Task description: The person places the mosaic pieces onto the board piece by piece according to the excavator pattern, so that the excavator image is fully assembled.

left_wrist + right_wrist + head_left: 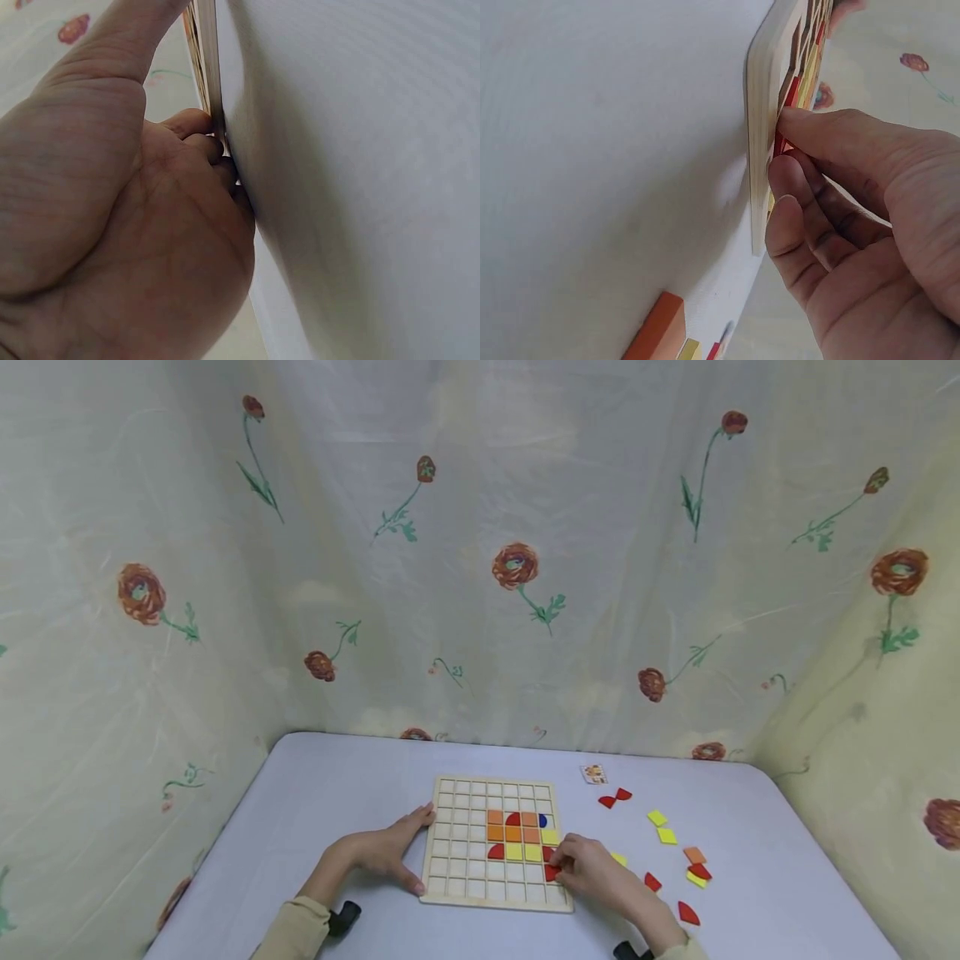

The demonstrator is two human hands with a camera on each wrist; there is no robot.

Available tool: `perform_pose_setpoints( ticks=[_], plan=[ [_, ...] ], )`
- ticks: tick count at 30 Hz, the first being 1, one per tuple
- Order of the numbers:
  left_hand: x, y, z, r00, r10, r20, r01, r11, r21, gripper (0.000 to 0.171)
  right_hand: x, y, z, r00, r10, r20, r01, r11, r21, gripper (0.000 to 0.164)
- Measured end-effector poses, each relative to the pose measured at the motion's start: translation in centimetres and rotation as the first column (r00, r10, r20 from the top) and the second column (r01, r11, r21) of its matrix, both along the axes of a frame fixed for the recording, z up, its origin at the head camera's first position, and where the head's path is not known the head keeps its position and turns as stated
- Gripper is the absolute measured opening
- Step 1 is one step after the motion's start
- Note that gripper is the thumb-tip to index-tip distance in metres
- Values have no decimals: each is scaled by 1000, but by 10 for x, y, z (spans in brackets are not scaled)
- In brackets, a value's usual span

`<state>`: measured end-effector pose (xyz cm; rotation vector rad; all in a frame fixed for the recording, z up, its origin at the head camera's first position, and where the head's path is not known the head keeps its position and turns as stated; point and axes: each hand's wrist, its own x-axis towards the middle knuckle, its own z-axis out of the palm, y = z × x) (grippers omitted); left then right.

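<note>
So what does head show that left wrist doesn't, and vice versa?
Head only: the right hand at the board's right edge, the picture card and the loose pieces right of the board. Left wrist only: the left palm. Both: the left hand against the board's edge, the white table and the flowered curtain.

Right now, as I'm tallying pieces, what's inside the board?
The board holds orange pieces, yellow pieces, red pieces and a blue piece. The right hand covers part of the board's right edge; whatever lies beneath it can't be seen.
</note>
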<state>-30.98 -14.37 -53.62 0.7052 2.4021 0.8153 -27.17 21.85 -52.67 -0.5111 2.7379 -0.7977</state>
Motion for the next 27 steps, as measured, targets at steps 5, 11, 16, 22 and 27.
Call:
perform_pose_setpoints(
  ticks=[5, 11, 16, 22, 27],
  plan=[
    [0, 0, -2, 1000, 4, -3, -4, 1000, 0, 123, 0, 1, -1, 1000, 12, -10, -13, 1000, -4, 10],
    [-1, 0, -3, 1000, 2, -5, -2, 1000, -5, 124, -1, 11, 3, 1000, 17, -12, -17, 1000, -22, 12],
    [0, 2, 0, 1000, 9, 8, -9, 1000, -12, 123, -5, 37, 17, 995, -96, -7, 96, 995, -12, 19],
    [1, 3, 3, 1000, 25, 14, -25, 999, -20, 124, -7, 71, 20, 966, -241, 100, 238, 971, 40, 29],
    [2, 3, 1, 1000, 20, 11, -19, 1000, -17, 124, -11, 84, 9, 949, -265, 170, 259, 964, 58, 24]
  ],
)
